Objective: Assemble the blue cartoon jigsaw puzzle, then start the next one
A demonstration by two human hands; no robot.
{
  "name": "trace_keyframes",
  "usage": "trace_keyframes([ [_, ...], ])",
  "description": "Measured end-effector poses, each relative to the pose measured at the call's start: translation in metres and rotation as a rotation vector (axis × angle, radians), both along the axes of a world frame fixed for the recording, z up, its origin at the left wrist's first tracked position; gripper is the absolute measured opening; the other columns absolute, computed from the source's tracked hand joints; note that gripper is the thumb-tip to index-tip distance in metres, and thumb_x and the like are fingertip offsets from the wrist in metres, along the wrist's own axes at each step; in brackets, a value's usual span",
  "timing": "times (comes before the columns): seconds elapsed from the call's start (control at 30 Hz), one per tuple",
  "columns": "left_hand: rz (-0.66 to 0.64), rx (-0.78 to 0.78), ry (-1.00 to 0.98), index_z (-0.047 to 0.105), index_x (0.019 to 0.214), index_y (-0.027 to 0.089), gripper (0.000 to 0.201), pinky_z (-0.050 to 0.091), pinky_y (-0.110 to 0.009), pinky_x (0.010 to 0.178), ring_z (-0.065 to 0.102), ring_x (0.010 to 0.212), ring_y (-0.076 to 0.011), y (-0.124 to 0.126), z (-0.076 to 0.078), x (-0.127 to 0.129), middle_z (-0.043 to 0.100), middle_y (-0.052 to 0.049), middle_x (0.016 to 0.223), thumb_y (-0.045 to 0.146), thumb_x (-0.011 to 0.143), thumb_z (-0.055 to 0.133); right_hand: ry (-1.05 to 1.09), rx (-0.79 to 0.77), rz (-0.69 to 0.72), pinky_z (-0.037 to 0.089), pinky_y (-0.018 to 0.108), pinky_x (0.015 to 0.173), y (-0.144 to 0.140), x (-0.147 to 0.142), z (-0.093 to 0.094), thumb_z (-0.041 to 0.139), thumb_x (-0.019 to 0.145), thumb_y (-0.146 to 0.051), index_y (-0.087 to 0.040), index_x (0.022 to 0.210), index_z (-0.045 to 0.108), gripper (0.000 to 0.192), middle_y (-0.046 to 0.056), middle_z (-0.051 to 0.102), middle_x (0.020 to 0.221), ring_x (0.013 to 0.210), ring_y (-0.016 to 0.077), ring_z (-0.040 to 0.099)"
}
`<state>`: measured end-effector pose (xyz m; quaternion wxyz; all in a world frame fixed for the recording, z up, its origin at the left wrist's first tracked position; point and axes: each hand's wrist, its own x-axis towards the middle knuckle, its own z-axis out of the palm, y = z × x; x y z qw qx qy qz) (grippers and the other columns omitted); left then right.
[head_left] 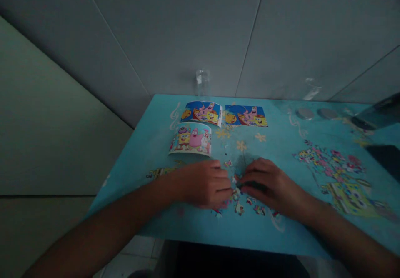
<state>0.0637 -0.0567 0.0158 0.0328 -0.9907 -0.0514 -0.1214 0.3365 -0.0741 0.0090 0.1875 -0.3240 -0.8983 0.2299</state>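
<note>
- Left hand (206, 184): palm down on the light-blue printed tabletop (275, 232) near its front edge, fingers curled; fingertips pinch narrowly at small multicoloured cardboard puzzle pieces (240, 205)
- Right hand (268, 184): palm down just beside the left, fingertips on the same pieces; whether it grips one cannot be told
- Pieces lie scattered under and between both hands
- Three cartoon picture cards (191, 139) lie toward the back-left corner
</note>
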Motion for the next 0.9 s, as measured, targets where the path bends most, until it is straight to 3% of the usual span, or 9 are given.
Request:
trace_keyframes([
  [0.2, -0.142, -0.019, -0.036, 0.071, 0.097, 0.016, 0.051, 0.043, -0.039, 0.083, 0.061, 0.094, -0.0219, -0.005, 0.009, 0.002, 0.068, -0.008, 0.098, 0.064, 0.097, 0.054, -0.044, 0.084, 0.014, 0.050, 0.038, 0.080, -0.002, 0.000, -0.015, 0.068, 0.095, -0.032, -0.026, 0.110, 0.073, 0.017, 0.006, 0.068, 0.100, 0.091, 0.0224, 0.065],
  [0.5, -0.082, -0.007, -0.043, 0.071, 0.104, 0.018, 0.045, 0.043, -0.038, 0.080, 0.062, 0.094, -0.0215, 0.003, -0.001, 0.000, 0.069, -0.007, 0.105, 0.061, 0.091, 0.065, -0.129, 0.088, 0.048, 0.056, 0.038, 0.081, 0.004, 0.013, -0.020, 0.070, 0.092, -0.034, -0.029, 0.106, 0.073, 0.015, 0.006, 0.069, 0.104, 0.094, 0.0228, 0.067],
  [0.63, -0.029, 0.070, -0.108, 0.069, 0.095, 0.016, 0.047, 0.043, -0.038, 0.077, 0.061, 0.087, -0.0208, 0.008, 0.005, -0.004, 0.068, -0.007, 0.095, 0.060, 0.098, 0.054, -0.104, 0.103, 0.044, 0.060, 0.037, 0.078, 0.010, 0.021, -0.026, 0.070, 0.092, -0.036, -0.029, 0.106, 0.074, 0.016, 0.007, 0.070, 0.104, 0.093, 0.0233, 0.069],
  [0.73, 0.154, 0.151, -0.093, 0.064, 0.083, 0.018, 0.036, 0.044, -0.039, 0.079, 0.059, 0.081, -0.0201, 0.003, 0.020, -0.013, 0.064, -0.004, 0.083, 0.043, 0.104, 0.049, -0.126, 0.105, 0.042, 0.061, 0.037, 0.080, 0.014, 0.030, -0.033, 0.070, 0.091, -0.036, -0.030, 0.110, 0.074, 0.020, 0.007, 0.071, 0.109, 0.096, 0.0238, 0.070],
  [0.83, 0.582, 0.197, -0.001, 0.064, 0.090, 0.017, 0.017, 0.046, -0.042, 0.088, 0.061, 0.090, -0.0228, -0.015, 0.031, -0.025, 0.065, -0.005, 0.089, 0.021, 0.102, 0.051, -0.137, 0.094, 0.010, 0.062, 0.037, 0.083, 0.016, 0.037, -0.039, 0.069, 0.092, -0.036, -0.031, 0.110, 0.074, 0.020, 0.006, 0.071, 0.111, 0.099, 0.0244, 0.071],
  [0.9, 0.904, 0.159, -0.004, 0.065, 0.100, 0.012, 0.019, 0.049, -0.042, 0.087, 0.062, 0.099, -0.0269, -0.031, 0.028, -0.034, 0.067, -0.011, 0.102, 0.027, 0.101, 0.053, -0.138, 0.086, 0.007, 0.062, 0.036, 0.084, 0.015, 0.039, -0.041, 0.069, 0.092, -0.036, -0.031, 0.109, 0.074, 0.019, 0.006, 0.072, 0.112, 0.099, 0.0245, 0.071],
])
